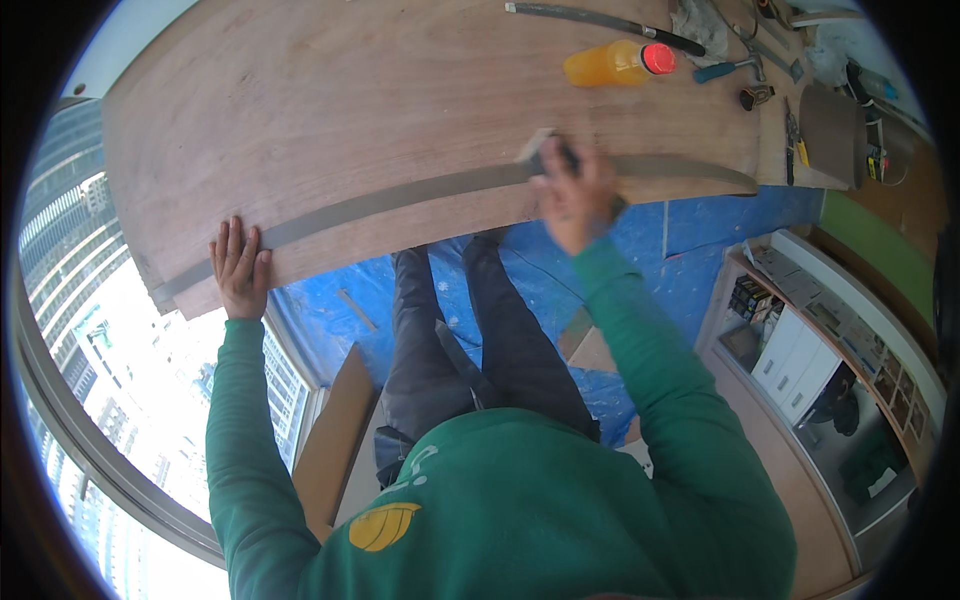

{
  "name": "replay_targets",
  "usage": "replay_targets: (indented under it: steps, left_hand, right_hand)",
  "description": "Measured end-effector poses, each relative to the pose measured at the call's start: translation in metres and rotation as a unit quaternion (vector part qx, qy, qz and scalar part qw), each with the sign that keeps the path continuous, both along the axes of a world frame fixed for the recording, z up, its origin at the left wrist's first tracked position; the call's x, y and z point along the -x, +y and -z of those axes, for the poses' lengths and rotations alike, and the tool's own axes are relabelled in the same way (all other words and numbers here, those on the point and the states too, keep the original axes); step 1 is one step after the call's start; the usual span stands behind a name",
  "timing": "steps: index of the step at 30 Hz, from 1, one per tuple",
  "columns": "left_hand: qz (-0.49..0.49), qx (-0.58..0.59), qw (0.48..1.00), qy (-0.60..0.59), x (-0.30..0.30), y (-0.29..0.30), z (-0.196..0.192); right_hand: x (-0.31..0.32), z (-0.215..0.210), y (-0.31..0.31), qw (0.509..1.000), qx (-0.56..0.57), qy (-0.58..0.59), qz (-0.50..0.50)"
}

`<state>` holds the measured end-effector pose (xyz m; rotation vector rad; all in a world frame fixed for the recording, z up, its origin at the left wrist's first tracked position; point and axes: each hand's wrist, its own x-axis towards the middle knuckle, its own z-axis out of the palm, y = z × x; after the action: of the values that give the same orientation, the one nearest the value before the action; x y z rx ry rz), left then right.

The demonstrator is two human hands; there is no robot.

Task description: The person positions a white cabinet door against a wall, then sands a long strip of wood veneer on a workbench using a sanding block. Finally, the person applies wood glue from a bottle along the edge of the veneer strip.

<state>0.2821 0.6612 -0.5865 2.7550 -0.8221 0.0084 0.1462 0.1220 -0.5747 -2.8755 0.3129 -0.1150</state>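
A small block [536,147], dark with a pale end, is held in the right grip [574,190]; the fingers are curled around it, but how tightly cannot be told through the blur. The block is seen at the long gray strip [400,196], near its middle; whether the strip is touched cannot be told. The left grip [241,272] is laid flat, with fingers a little spread and nothing held, over the strip's left part. For good work, the block is probably best held flat and pushed evenly along the curve, while the wood is pressed down by the left palm. Only that left part is blocked, by the left fingers. The strip is carried by the wooden tabletop [300,110]. Farther back, well apart from the strip, an orange bottle [604,65] with a red cap is laid on its side; it could be rolled by a bump. To its right, a hammer [727,70] is seen. Below, a blue sheet [640,250] is spread on the floor.
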Motion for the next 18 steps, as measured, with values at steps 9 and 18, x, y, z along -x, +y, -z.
replay_targets:
  steps: [9,18]
  left_hand:
    - [-0.004,0.009,1.000,-0.012,-0.004,-0.012,-0.004]
    - [-0.039,0.012,0.999,0.004,-0.002,-0.015,-0.012]
  right_hand:
    - [0.032,-0.030,-0.186,0.997,0.056,0.002,0.046]
    - [-0.033,-0.029,0.040,0.964,-0.050,-0.018,-0.262]
